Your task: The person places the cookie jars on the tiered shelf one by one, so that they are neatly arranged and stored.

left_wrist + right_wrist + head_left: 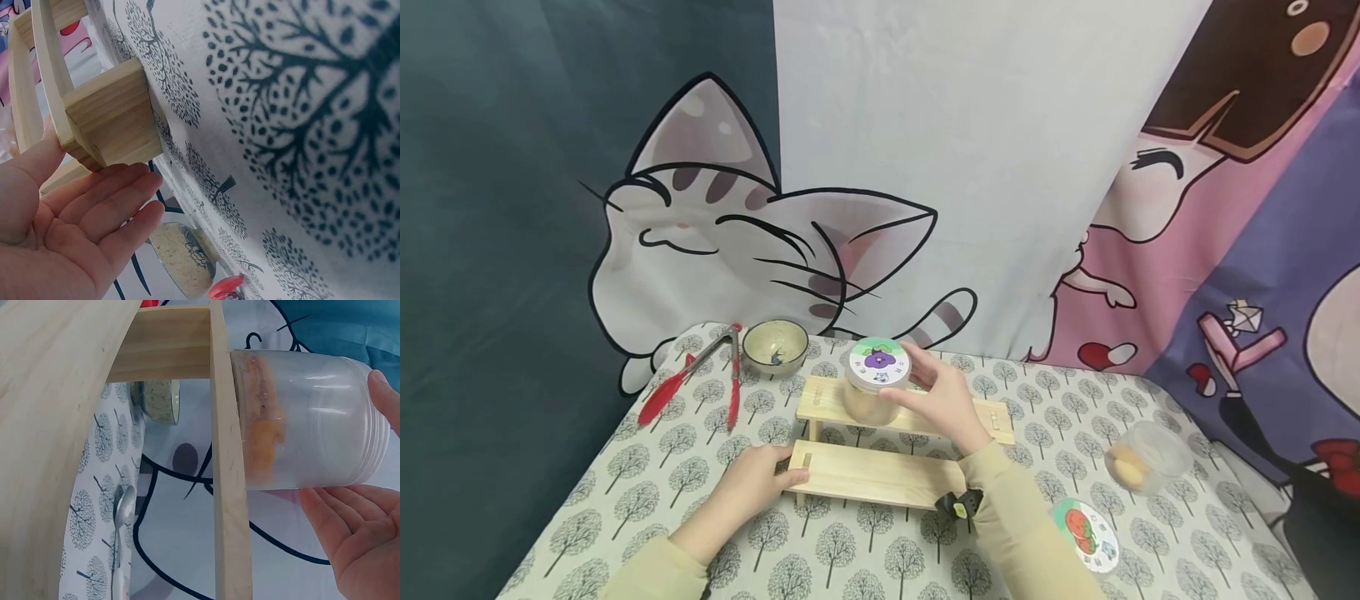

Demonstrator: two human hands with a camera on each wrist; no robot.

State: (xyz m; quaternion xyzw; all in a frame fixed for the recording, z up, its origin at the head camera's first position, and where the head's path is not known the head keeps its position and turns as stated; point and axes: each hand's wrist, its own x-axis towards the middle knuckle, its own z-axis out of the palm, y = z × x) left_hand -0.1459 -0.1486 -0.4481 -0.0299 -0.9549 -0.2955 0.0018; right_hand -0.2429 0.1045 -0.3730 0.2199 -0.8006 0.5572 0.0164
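A two-tier wooden rack (872, 475) stands on the cloth in the middle of the head view. On its upper board is a clear round jar (868, 404), its lid (880, 363) printed with a purple fruit on green and white. My right hand (943, 400) grips this jar, thumb near the lid and fingers along the far side. Something orange-brown lies in the bottom of the jar (312, 419) in the right wrist view. My left hand (756, 479) holds the left end of the lower board, thumb over it and fingers by the wooden leg (122, 112).
Red-tipped tongs (732, 367) and a patterned bowl (775, 346) are at the back left. To the right are a clear jar (1157, 454) with yellowish pieces and a round lid (1086, 533) showing a tomato. A spoon (124, 509) lies behind the rack. A printed curtain (985, 167) hangs behind.
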